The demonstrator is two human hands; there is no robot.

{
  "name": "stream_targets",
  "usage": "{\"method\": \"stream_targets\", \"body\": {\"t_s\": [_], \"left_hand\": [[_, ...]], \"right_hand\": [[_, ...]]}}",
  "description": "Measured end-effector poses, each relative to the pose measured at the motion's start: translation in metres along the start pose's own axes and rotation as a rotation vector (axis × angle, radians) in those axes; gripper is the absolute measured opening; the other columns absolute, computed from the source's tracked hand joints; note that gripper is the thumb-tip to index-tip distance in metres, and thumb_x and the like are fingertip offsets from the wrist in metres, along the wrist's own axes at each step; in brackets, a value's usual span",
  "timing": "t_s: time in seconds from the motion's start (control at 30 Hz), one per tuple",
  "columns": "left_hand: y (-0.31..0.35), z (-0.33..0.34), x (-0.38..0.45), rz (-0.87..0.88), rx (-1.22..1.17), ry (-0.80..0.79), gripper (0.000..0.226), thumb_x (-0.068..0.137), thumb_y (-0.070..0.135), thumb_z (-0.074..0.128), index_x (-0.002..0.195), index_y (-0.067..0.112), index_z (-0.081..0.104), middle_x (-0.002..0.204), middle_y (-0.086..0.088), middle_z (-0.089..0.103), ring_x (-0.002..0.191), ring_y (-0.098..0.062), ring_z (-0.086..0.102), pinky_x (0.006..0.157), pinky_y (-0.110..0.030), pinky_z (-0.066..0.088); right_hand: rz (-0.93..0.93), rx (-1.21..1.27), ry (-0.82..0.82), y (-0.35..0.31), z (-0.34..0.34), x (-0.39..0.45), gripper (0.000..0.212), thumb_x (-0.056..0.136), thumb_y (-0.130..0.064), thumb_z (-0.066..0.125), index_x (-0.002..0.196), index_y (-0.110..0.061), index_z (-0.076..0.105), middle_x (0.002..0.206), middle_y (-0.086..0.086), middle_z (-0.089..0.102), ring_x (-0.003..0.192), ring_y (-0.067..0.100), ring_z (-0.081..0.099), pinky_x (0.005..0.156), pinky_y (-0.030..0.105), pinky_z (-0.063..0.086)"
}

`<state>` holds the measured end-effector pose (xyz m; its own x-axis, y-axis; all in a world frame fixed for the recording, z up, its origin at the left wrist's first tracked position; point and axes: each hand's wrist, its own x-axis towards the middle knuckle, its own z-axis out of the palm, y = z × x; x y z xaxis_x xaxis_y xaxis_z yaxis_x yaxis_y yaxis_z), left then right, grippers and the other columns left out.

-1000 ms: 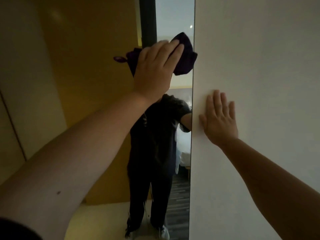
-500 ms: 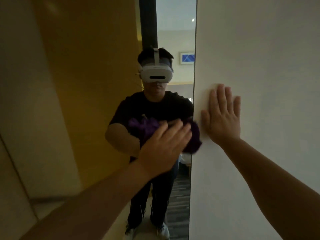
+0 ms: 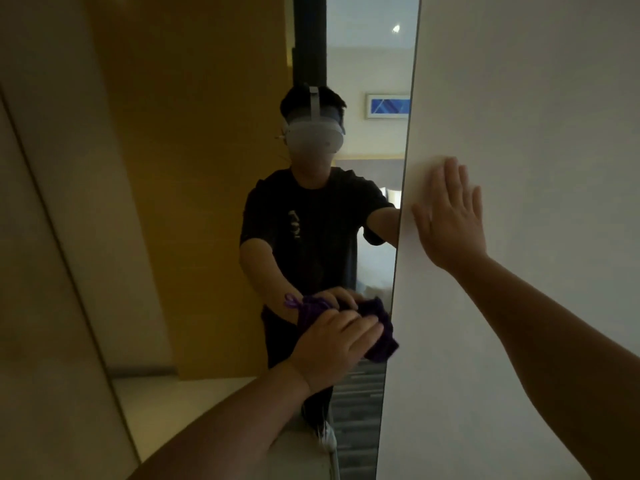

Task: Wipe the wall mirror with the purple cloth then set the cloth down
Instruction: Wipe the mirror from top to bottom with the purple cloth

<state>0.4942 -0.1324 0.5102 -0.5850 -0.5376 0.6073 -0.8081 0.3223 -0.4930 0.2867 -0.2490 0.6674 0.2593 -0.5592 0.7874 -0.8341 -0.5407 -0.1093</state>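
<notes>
The tall wall mirror (image 3: 207,168) fills the left and middle of the head view, ending at a straight right edge. My left hand (image 3: 334,344) presses the bunched purple cloth (image 3: 381,336) flat against the glass low down, close to that right edge. The cloth shows beyond my fingertips and at the thumb side, with its reflection just above. My right hand (image 3: 450,216) lies flat, fingers spread, on the white wall (image 3: 536,116) beside the mirror, holding nothing.
The mirror reflects a person in a dark shirt with a white headset, a yellow-brown panel, a framed blue picture and a dark striped floor. At the far left a pale wall panel with a dark seam runs down.
My left hand has swept the cloth down the mirror, from near the top to low down by its right edge. My right hand has stayed flat on the wall.
</notes>
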Motion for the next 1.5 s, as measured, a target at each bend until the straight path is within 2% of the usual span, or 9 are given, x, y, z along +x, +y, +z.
{"method": "stream_targets", "body": {"t_s": [0.23, 0.4, 0.53, 0.67, 0.73, 0.9, 1.0, 1.23, 1.5], "left_hand": [[-0.07, -0.073, -0.028, -0.197, 0.041, 0.171, 0.051, 0.088, 0.003, 0.063, 0.137, 0.012, 0.056, 0.134, -0.005, 0.06, 0.117, -0.027, 0.057, 0.094, -0.04, 0.043], [-0.12, -0.111, -0.09, -0.238, 0.08, 0.239, 0.041, 0.095, 0.007, 0.058, 0.136, 0.01, 0.053, 0.133, -0.009, 0.062, 0.115, -0.028, 0.059, 0.086, -0.044, 0.049], [-0.144, -0.127, -0.142, -0.23, 0.081, 0.225, 0.037, 0.105, 0.008, 0.034, 0.133, 0.007, 0.058, 0.133, -0.009, 0.062, 0.118, -0.027, 0.056, 0.088, -0.044, 0.046], [-0.162, -0.134, -0.189, -0.245, 0.098, 0.23, 0.039, 0.098, 0.003, 0.044, 0.134, 0.007, 0.058, 0.135, -0.009, 0.06, 0.119, -0.028, 0.054, 0.09, -0.044, 0.043], [-0.168, -0.136, -0.206, -0.257, 0.1, 0.239, 0.039, 0.102, 0.003, 0.037, 0.133, 0.007, 0.059, 0.134, -0.009, 0.061, 0.119, -0.028, 0.055, 0.09, -0.043, 0.043], [-0.174, -0.128, -0.234, -0.305, 0.122, 0.283, 0.044, 0.107, 0.014, 0.022, 0.131, 0.006, 0.059, 0.132, -0.01, 0.062, 0.116, -0.029, 0.058, 0.091, -0.044, 0.044], [-0.172, -0.111, -0.249, -0.32, 0.16, 0.367, 0.035, 0.101, 0.005, 0.039, 0.132, 0.008, 0.055, 0.133, -0.01, 0.062, 0.118, -0.028, 0.053, 0.093, -0.044, 0.041], [-0.167, -0.059, -0.274, -0.354, 0.263, 0.487, 0.052, 0.087, 0.005, 0.072, 0.135, 0.008, 0.053, 0.133, -0.01, 0.06, 0.118, -0.027, 0.052, 0.095, -0.044, 0.041], [-0.145, -0.028, -0.289, -0.358, 0.322, 0.62, 0.043, 0.104, 0.024, 0.034, 0.132, 0.003, 0.058, 0.131, -0.013, 0.061, 0.111, -0.034, 0.058, 0.093, -0.049, 0.044]], "right_hand": [[-0.105, 0.108, 0.014, -0.077, -0.009, -0.047, 0.061, 0.106, -0.043, 0.019, 0.158, -0.015, 0.004, 0.165, 0.007, -0.002, 0.151, 0.02, -0.008, 0.123, 0.047, 0.001], [-0.218, 0.126, -0.032, -0.14, 0.019, -0.095, 0.06, 0.105, -0.037, 0.029, 0.158, -0.013, 0.013, 0.166, 0.009, 0.006, 0.153, 0.023, -0.002, 0.123, 0.052, 0.009], [-0.225, 0.094, -0.126, -0.189, 0.042, -0.125, 0.063, 0.104, -0.039, 0.03, 0.158, -0.016, 0.007, 0.166, 0.007, -0.001, 0.153, 0.022, -0.006, 0.123, 0.052, 0.007], [-0.248, 0.064, -0.167, -0.232, 0.058, -0.145, 0.064, 0.104, -0.039, 0.032, 0.159, -0.017, 0.006, 0.166, 0.007, -0.004, 0.152, 0.021, -0.009, 0.123, 0.053, 0.008], [-0.263, 0.066, -0.171, -0.247, 0.066, -0.151, 0.064, 0.104, -0.04, 0.031, 0.159, -0.021, 0.003, 0.166, 0.006, -0.005, 0.152, 0.022, -0.009, 0.122, 0.054, 0.008], [-0.323, 0.114, -0.086, -0.267, 0.09, -0.166, 0.067, 0.103, -0.037, 0.034, 0.157, -0.027, -0.004, 0.165, 0.002, -0.005, 0.153, 0.022, -0.005, 0.123, 0.051, 0.005], [-0.334, 0.092, -0.048, -0.271, 0.108, -0.174, 0.064, 0.103, -0.038, 0.033, 0.158, -0.016, 0.009, 0.166, 0.004, -0.003, 0.153, 0.023, -0.004, 0.123, 0.047, -0.001], [-0.361, 0.008, 0.08, -0.268, 0.153, -0.197, 0.06, 0.105, -0.043, 0.021, 0.158, -0.016, 0.015, 0.166, 0.005, 0.003, 0.153, 0.022, -0.004, 0.123, 0.044, -0.004], [-0.322, -0.102, 0.311, -0.258, 0.192, -0.198, 0.061, 0.106, -0.044, 0.035, 0.157, -0.016, 0.017, 0.166, 0.006, 0.004, 0.153, 0.02, -0.007, 0.121, 0.041, -0.012]]}}
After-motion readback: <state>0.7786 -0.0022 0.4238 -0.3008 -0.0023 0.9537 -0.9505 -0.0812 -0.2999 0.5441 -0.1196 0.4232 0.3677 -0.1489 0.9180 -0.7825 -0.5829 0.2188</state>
